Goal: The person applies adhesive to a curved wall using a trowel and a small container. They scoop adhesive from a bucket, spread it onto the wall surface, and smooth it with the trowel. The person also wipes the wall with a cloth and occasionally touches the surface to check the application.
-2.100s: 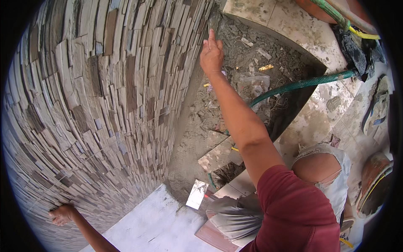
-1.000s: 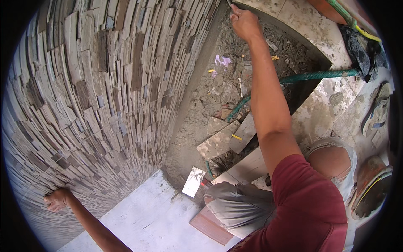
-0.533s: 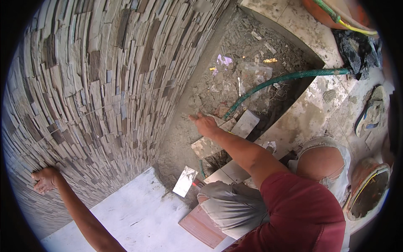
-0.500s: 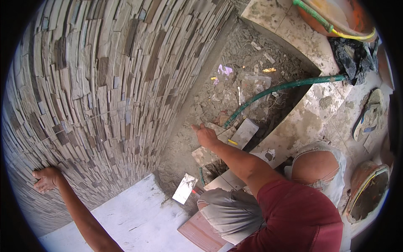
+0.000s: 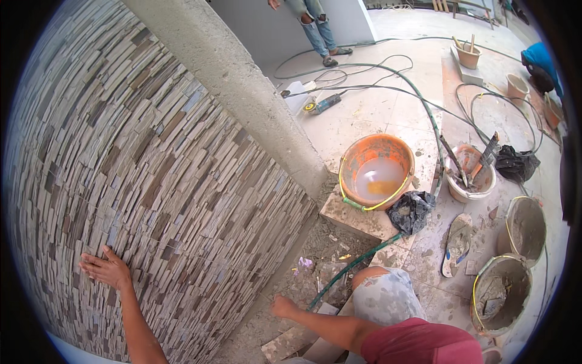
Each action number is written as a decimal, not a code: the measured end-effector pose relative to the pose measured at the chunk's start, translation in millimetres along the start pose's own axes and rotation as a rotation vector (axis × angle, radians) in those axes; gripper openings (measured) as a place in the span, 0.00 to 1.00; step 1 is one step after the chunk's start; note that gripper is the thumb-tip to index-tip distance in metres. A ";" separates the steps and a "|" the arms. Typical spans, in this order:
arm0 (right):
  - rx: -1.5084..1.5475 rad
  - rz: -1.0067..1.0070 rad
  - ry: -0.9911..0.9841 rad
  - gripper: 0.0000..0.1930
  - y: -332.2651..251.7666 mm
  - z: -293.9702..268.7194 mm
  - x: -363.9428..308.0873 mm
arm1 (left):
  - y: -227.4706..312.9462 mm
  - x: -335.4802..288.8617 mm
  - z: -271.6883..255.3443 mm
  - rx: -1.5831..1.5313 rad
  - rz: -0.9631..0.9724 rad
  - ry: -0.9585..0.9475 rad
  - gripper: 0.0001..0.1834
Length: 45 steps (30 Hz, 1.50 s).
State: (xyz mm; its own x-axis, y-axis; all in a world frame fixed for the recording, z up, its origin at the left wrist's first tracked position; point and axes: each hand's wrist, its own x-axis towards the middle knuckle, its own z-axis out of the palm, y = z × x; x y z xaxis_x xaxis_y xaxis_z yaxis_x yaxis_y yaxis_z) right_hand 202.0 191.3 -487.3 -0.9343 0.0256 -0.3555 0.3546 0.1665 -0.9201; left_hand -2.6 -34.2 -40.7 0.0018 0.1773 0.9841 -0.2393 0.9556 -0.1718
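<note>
My left hand (image 5: 107, 268) lies flat with its fingers spread against a wall of thin stacked-stone strips (image 5: 151, 182) in grey, beige and brown. Lower and to the right, my right hand (image 5: 282, 307) hovers by the foot of this wall with its fingers curled in; nothing shows in them. Beneath it is a strip of rough mortar and rubble (image 5: 330, 242). A green hose (image 5: 345, 274) runs across the rubble, close to my right hand. Cut tile pieces (image 5: 288, 343) rest beside my right forearm.
An orange bucket (image 5: 354, 164) of cloudy water stands on a ledge, next to a black plastic bag (image 5: 412, 213). Mortar buckets (image 5: 524, 227), a sandal (image 5: 456, 246) and a tool-filled pail (image 5: 470, 193) are at right. An angle grinder (image 5: 323, 104), cables and a standing person (image 5: 315, 27) are farther off.
The view has swung up and away, bringing the farther floor and buckets in. My left hand is still on the wall, fingers more spread. My right hand's fingers have curled in.
</note>
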 end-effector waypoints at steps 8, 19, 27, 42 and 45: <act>0.341 0.185 -0.241 0.10 -6.3 -56.4 -32.7 | -11.3 -6.4 -62.4 -0.108 0.048 -0.311 0.42; 0.460 -0.096 -0.008 0.05 -28.6 -63.1 -80.1 | -44.5 32.9 -107.7 -0.757 -0.261 -0.931 0.35; 0.078 -0.639 0.009 0.10 -81.6 -45.0 -129.0 | 38.2 -193.3 -323.3 -1.015 -0.988 -1.506 0.35; -0.828 -1.670 -0.032 0.25 -312.4 -0.3 -117.8 | -26.9 -330.4 -425.9 -0.940 -2.211 -0.255 0.12; -0.894 -2.016 0.310 0.25 -413.5 51.1 -86.6 | -85.3 -354.4 -453.5 -0.592 -2.325 -0.302 0.11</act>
State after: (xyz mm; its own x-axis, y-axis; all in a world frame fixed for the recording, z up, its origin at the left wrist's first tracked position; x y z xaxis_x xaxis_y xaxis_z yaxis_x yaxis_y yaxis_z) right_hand 138.1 69.9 -84.4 0.0587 -0.6115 0.7891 -0.8098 0.4331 0.3958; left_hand 457.5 -71.9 -394.8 -0.3419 -0.7878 -0.5123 0.1275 -0.5790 0.8053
